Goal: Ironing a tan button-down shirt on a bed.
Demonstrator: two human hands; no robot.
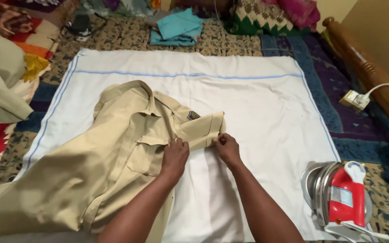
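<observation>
The shirt (113, 157) is tan with a small dark badge (193, 115). The sheet (248, 103) is white with a thin blue stripe. The iron (345, 198) is red and silver.

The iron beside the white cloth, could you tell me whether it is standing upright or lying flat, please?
Upright: the iron rests on its heel at the white cloth's edge, its shiny soleplate facing sideways.

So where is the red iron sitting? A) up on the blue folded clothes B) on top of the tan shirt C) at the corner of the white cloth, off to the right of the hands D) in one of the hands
C: the red iron rests at the near right corner of the white cloth, apart from the tan shirt, while the left hand and right hand pinch the shirt's sleeve.
</observation>
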